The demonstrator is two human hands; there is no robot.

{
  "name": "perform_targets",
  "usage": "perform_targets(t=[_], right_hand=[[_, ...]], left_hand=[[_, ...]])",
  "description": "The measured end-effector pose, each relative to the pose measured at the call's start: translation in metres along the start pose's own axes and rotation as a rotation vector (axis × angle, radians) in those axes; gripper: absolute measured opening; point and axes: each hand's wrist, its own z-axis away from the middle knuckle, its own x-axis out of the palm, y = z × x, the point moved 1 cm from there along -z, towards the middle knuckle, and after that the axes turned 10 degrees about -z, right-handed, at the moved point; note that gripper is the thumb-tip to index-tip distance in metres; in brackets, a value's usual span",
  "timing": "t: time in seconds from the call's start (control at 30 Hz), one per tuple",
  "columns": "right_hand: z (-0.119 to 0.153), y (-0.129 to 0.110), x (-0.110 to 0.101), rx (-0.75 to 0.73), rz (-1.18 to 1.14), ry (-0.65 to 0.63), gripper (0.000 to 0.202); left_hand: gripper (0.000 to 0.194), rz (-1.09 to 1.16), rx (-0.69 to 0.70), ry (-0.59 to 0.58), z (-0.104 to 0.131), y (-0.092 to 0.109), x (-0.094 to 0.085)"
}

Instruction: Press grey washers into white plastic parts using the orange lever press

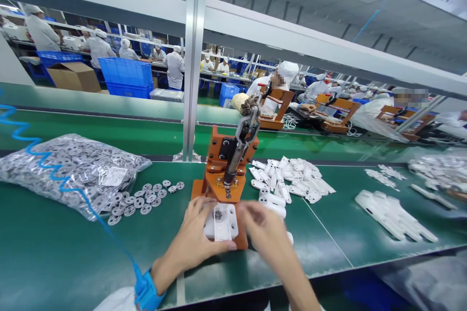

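Note:
An orange toggle press [226,175] with a metal lever stands on the green bench. On its base lies a white block [207,228] with holes, which bears a slim white plastic piece [222,233] and a small grey wheel [218,215]. My left hand [193,233] curls round the block's left side, its thumb at the near end of the plastic piece and its fingers by the far edge. Just right of the block is my right hand [262,226], slightly blurred, fingers curled together in a pinch; whatever they hold is hidden.
Loose grey wheels [146,199] lie at left beside a clear bag [69,170] full of them. White plastic parts [288,175] are heaped right of the press. Further right lies a white glove [394,214]. A blue coiled cord [98,214] runs to my left wristband [149,291]. Co-workers sit beyond.

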Motion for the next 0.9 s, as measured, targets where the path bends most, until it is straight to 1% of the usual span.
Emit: perform_targets(t=[0.07, 0.1, 0.13, 0.17, 0.2, 0.23, 0.27, 0.33, 0.37, 0.4, 0.43, 0.47, 0.5, 0.53, 0.57, 0.63, 0.7, 0.77, 0.8, 0.9], right_hand=[[-0.012, -0.041, -0.017, -0.189, 0.005, 0.279, 0.039], [-0.022, -0.064, -0.023, -0.308, -0.032, 0.371, 0.039], [-0.035, -0.087, -0.026, -0.432, -0.087, 0.400, 0.040], [-0.050, -0.108, -0.027, -0.530, -0.135, 0.383, 0.041], [-0.068, -0.128, -0.025, -0.572, -0.168, 0.330, 0.044], [-0.086, -0.144, -0.021, -0.573, -0.185, 0.267, 0.048], [-0.104, -0.158, -0.016, -0.527, -0.192, 0.185, 0.049], [-0.130, -0.180, -0.006, -0.371, -0.228, -0.006, 0.046], [-0.137, -0.189, -0.002, -0.305, -0.267, -0.083, 0.040], [-0.137, -0.196, 0.001, -0.274, -0.323, -0.129, 0.032], [-0.132, -0.203, 0.002, -0.281, -0.383, -0.140, 0.023], [-0.121, -0.208, 0.001, -0.334, -0.443, -0.134, 0.016], [-0.107, -0.212, 0.000, -0.419, -0.484, -0.139, 0.014], [-0.089, -0.214, -0.001, -0.523, -0.489, -0.166, 0.015], [-0.071, -0.213, -0.002, -0.629, -0.455, -0.208, 0.018], [-0.036, -0.204, -0.002, -0.801, -0.340, -0.253, 0.021], [-0.013, -0.187, 0.001, -0.888, -0.273, -0.227, 0.035], [-0.002, -0.166, 0.008, -0.934, -0.333, -0.163, 0.047], [0.000, -0.158, 0.012, -0.961, -0.391, -0.131, 0.048], [-0.004, -0.140, 0.028, -1.055, -0.556, 0.029, 0.045]], left_hand=[[0.075, 0.018, 0.008, 0.035, 0.001, 0.000, 0.002], [0.074, 0.024, 0.005, 0.045, 0.002, 0.001, 0.002], [0.073, 0.027, -0.001, 0.048, 0.002, 0.001, 0.002], [0.073, 0.026, -0.008, 0.047, 0.002, 0.002, 0.002], [0.073, 0.021, -0.014, 0.044, 0.003, 0.003, 0.001], [0.074, 0.017, -0.018, 0.040, 0.003, 0.004, 0.001], [0.075, 0.015, -0.025, 0.037, 0.003, 0.005, 0.000], [0.075, 0.019, -0.045, 0.030, 0.004, 0.006, -0.001], [0.074, 0.025, -0.058, 0.029, 0.004, 0.007, -0.001], [0.074, 0.032, -0.068, 0.027, 0.004, 0.007, -0.001], [0.074, 0.039, -0.074, 0.024, 0.004, 0.008, -0.002], [0.075, 0.045, -0.076, 0.022, 0.004, 0.008, -0.002], [0.076, 0.050, -0.075, 0.022, 0.004, 0.009, -0.002], [0.077, 0.054, -0.072, 0.023, 0.004, 0.009, -0.002], [0.077, 0.058, -0.067, 0.024, 0.004, 0.010, -0.002], [0.073, 0.061, -0.062, 0.029, 0.005, 0.011, -0.002], [0.070, 0.059, -0.050, 0.032, 0.005, 0.011, -0.002], [0.070, 0.055, -0.033, 0.028, 0.004, 0.010, -0.002], [0.070, 0.053, -0.027, 0.025, 0.004, 0.010, -0.002], [0.064, 0.047, -0.026, 0.022, 0.003, 0.009, -0.001]])
